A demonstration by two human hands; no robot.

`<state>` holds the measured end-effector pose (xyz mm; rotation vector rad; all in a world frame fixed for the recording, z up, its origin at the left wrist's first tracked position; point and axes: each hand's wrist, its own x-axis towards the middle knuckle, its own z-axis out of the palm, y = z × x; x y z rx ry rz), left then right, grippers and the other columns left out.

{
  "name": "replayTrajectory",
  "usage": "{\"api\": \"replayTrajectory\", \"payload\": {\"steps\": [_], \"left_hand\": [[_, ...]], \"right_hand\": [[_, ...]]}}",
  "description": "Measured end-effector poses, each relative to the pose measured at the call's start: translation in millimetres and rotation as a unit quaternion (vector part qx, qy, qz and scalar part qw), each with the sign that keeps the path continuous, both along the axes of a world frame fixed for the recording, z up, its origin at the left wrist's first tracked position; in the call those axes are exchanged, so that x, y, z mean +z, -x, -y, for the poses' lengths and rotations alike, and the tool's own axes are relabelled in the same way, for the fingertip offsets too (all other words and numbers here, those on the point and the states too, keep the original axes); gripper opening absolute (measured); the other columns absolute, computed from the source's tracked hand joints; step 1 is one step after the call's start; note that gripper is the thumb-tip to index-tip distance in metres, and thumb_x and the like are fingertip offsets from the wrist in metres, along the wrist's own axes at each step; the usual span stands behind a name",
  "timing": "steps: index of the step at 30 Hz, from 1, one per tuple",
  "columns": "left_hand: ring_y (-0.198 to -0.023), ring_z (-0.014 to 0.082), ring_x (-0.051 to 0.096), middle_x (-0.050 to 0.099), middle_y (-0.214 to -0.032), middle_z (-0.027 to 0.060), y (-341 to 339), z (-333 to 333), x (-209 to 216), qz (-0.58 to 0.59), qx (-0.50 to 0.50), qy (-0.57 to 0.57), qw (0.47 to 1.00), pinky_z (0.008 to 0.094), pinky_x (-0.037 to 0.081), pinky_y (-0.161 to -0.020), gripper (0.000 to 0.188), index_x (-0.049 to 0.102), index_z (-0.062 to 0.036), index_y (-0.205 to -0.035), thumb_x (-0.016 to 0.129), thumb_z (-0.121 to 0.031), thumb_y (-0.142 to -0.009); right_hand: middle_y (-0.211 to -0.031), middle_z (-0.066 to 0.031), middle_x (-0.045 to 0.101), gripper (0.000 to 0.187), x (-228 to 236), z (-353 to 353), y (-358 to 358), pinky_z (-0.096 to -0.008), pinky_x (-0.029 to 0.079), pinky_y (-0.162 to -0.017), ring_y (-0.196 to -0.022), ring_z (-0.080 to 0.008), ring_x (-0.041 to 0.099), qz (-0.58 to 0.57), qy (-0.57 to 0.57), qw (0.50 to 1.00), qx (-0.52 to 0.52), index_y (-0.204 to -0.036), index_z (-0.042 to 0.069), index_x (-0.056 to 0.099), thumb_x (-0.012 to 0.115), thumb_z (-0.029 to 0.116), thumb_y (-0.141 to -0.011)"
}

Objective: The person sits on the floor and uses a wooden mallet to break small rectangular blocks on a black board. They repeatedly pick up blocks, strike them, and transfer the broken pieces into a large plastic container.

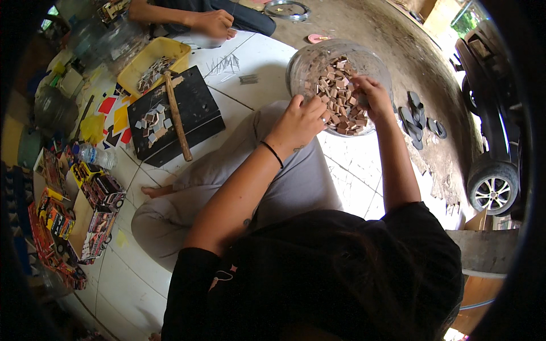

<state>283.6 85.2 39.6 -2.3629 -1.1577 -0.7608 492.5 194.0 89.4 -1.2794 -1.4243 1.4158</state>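
A round clear plastic tub (pixel 294 77) stands in front of me, heaped with small brown wooden blocks (pixel 341 94). My left hand (pixel 301 120) is at the tub's near left side, its fingers curled together over the edge of the heap; what they hold, if anything, is hidden. Over the right part of the heap is my right hand (pixel 372 98), fingers bent in a pinch. Anything between those fingertips is too small to make out. A dark band circles my left wrist, and a ring shows on that hand.
Left of my knees, a hammer (pixel 177 116) lies across a black block (pixel 199 108) beside small grey pieces. Nearby are a yellow basin (pixel 183 55), thin nails (pixel 223 63) and toy trucks (pixel 91 216). Another person's hand (pixel 211 24) is at the far left. Sandals (pixel 412 120) lie right.
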Motion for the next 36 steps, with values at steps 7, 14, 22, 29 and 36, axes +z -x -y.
{"api": "replayTrajectory", "payload": {"steps": [7,14,22,29,36], "left_hand": [[-0.103,0.0152,0.045,0.051,-0.091,-0.0027,-0.9,0.1,2.4,-0.015,0.009,-0.009,1.000,0.0356,0.034,-0.082,0.020,0.062,-0.0142,-0.086,0.064,-0.032,-0.078],[-0.098,0.0136,0.046,0.050,-0.090,-0.0026,-0.7,-2.5,1.7,0.005,0.004,-0.015,1.000,0.0373,0.033,-0.083,0.025,0.056,-0.0150,-0.086,0.068,-0.034,-0.075],[-0.098,0.0138,0.046,0.049,-0.090,-0.0026,0.7,-3.3,-0.5,-0.014,0.002,-0.024,1.000,0.0361,0.033,-0.082,0.025,0.056,-0.0153,-0.086,0.068,-0.035,-0.075],[-0.098,0.0134,0.045,0.048,-0.090,-0.0029,0.8,-3.8,-1.5,-0.003,0.001,-0.036,0.999,0.0354,0.032,-0.083,0.024,0.057,-0.0159,-0.086,0.067,-0.035,-0.075],[-0.098,0.0126,0.045,0.049,-0.091,-0.0033,0.0,0.0,2.5,-0.026,0.013,-0.013,0.999,0.0352,0.031,-0.083,0.025,0.057,-0.0158,-0.087,0.066,-0.036,-0.076]], "right_hand": [[-0.092,-0.0101,0.069,0.036,-15.6,-42.6,32.1,-0.0385,0.052,-0.076,-0.086,-0.0285,0.066,0.598,-0.257,0.738,0.176,-0.100,0.018,0.071,0.074,0.035,-0.069],[-0.090,-0.0108,0.069,0.026,-17.1,-61.9,36.0,-0.0408,0.052,-0.071,-0.078,-0.0294,0.065,0.565,-0.279,0.744,0.222,-0.088,0.010,0.070,0.069,0.030,-0.071],[-0.105,-0.0102,0.062,0.011,4.1,-23.1,13.4,-0.0149,0.034,-0.037,-0.070,-0.0117,0.055,-0.257,0.062,0.963,0.042,-0.094,0.010,0.051,0.055,0.013,-0.085],[-0.109,-0.0088,0.059,0.022,21.5,-18.8,-14.7,-0.0155,0.033,-0.036,-0.064,-0.0102,0.054,-0.189,0.033,0.980,0.048,-0.106,0.007,0.056,0.059,0.011,-0.085],[-0.089,-0.0126,0.070,0.031,7.0,-41.8,-1.9,-0.0377,0.054,-0.067,-0.078,-0.0265,0.067,0.716,-0.164,0.634,0.242,-0.091,0.006,0.071,0.076,0.027,-0.069]]}}
